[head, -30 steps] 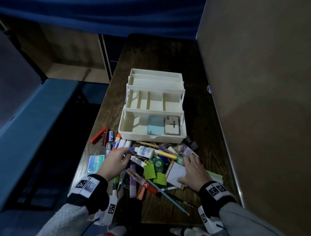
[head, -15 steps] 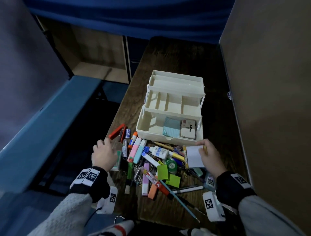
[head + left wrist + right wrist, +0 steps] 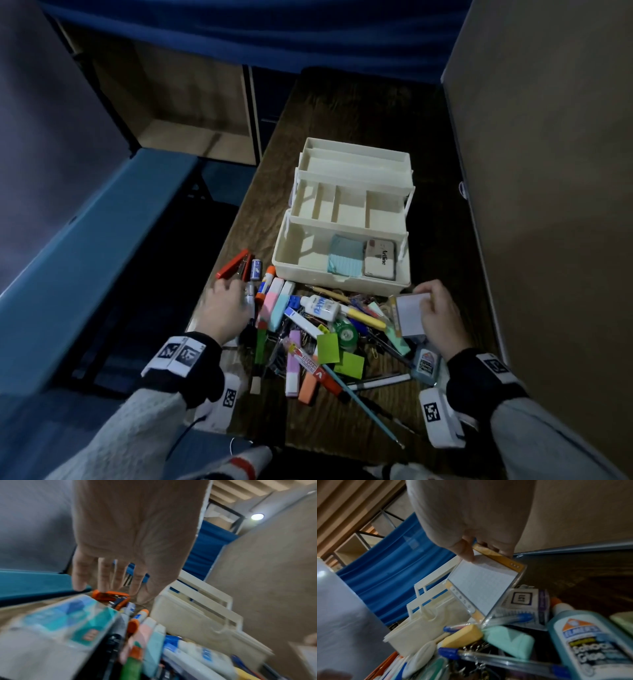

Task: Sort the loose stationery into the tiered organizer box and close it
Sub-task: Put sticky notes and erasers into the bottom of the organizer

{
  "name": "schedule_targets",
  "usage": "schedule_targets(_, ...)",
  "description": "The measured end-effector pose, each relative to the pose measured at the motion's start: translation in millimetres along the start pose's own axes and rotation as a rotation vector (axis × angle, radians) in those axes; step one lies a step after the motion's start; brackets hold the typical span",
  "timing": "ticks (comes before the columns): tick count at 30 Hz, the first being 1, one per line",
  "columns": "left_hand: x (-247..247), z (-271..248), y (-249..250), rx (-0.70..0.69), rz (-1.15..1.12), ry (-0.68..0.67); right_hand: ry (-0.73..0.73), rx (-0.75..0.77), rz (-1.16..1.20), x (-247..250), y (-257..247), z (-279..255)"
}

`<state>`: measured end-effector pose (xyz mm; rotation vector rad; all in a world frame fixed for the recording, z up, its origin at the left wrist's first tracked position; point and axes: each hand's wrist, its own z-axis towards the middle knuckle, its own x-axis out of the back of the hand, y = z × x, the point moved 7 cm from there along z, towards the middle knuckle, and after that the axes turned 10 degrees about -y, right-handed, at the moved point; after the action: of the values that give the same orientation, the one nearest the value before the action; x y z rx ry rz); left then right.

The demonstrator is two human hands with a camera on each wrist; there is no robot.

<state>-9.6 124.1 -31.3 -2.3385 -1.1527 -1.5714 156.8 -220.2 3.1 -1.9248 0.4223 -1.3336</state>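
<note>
Head view: the tiered organizer box (image 3: 342, 219) stands open, its bottom tray holding only a blue notepad (image 3: 346, 259) and a stamp pad (image 3: 379, 258); most stationery lies in front, unsorted.

Left wrist view: the left hand (image 3: 130, 536), fingers spread and empty, reaches over the red stapler (image 3: 109, 595).

Right wrist view: the right hand (image 3: 471, 520) pinches a wrapped memo pad (image 3: 481, 586) beside the box.

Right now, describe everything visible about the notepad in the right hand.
The notepad is a small white gridded pad with an orange-yellow printed border, sealed in clear glossy wrap. The right hand pinches its upper edge, thumb on the face, holding it tilted, lifted over the stationery pile just in front of the open organizer box.
</note>
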Motion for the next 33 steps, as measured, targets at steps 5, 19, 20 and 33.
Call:
schedule_targets(5,-18,-22,108,-0.548,-0.063,0.017,0.134,-0.13,-0.004,32,28,-5)
schedule_targets(19,-140,-53,209,-1.0,0.931,-0.284,0.25,-0.274,-0.105,58,66,-47)
schedule_targets(20,-142,-53,209,-1.01,0.945,-0.269,0.264,-0.292,-0.099,63,70,-47)
schedule_targets(33,-124,-46,214,-1.048,0.625,-0.185,-0.385,-0.648,-0.205,4,137,-68)
